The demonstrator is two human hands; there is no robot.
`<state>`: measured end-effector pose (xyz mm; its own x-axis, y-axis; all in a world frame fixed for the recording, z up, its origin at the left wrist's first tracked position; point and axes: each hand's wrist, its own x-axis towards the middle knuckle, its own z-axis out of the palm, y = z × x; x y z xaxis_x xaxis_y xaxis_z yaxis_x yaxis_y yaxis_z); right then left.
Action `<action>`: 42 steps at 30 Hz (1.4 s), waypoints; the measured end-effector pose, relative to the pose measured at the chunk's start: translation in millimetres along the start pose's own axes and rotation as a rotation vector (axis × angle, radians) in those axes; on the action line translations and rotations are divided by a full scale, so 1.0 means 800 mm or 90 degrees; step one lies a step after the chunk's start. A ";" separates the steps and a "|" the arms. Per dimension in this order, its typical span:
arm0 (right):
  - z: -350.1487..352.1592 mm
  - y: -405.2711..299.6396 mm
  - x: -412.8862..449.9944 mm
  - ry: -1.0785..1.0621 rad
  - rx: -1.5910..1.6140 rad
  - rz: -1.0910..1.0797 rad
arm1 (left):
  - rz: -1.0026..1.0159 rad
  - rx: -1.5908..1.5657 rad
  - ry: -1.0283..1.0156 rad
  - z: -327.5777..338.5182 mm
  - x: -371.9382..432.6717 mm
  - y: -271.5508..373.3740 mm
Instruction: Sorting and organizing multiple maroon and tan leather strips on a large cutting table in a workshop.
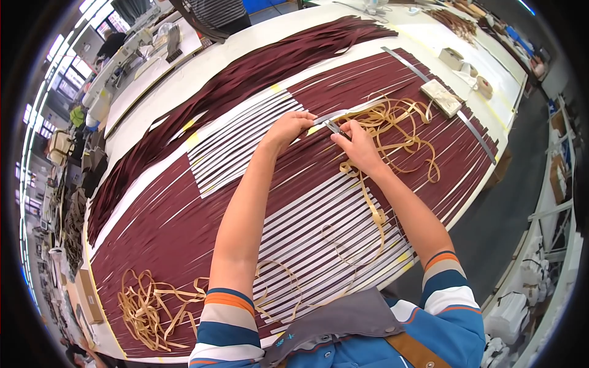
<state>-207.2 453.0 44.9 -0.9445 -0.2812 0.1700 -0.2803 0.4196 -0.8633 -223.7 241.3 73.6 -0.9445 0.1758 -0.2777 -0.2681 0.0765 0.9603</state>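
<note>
Over the middle of the table, my left hand pinches the end of a pale narrow strip between thumb and fingers. Just right of it, my right hand grips a small dark-handled metal tool with its tip at the strip; its exact kind is unclear. Beneath both hands lie rows of maroon strips, with white-and-dark striped sections between them. A tangle of tan tape spreads right of my right hand, partly looping down past the forearm. Another tan tangle lies at the lower left.
A wrapped block rests on a long metal strip across the maroon strips at right. Loose maroon strips are bunched along the far side. Rolls of tape sit at the upper right. A person in a striped top stands beyond the table.
</note>
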 end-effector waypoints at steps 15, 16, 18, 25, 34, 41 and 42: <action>-0.004 0.005 -0.002 0.014 0.033 -0.016 | 0.008 -0.072 -0.010 0.004 0.008 -0.009; -0.006 0.004 -0.003 0.026 0.019 -0.005 | 0.008 -0.072 -0.009 0.003 0.008 -0.009; -0.008 0.001 -0.004 0.039 0.006 0.007 | -0.005 -0.075 -0.001 0.001 0.009 -0.010; -0.013 0.012 0.003 0.037 0.013 0.014 | -0.008 -0.089 -0.002 0.005 0.007 -0.010; -0.014 0.020 0.004 0.046 0.010 0.015 | -0.014 -0.121 0.023 0.009 0.004 -0.008; -0.013 0.007 -0.001 0.037 0.007 0.008 | -0.022 -0.124 0.027 0.004 0.006 -0.010; -0.012 0.006 -0.001 0.037 0.007 0.008 | -0.021 -0.123 0.024 0.006 0.007 -0.011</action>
<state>-209.5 464.0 45.0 -0.9565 -0.2251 0.1857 -0.2664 0.4138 -0.8705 -225.4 246.2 63.8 -0.9400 0.1394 -0.3115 -0.3272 -0.1093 0.9386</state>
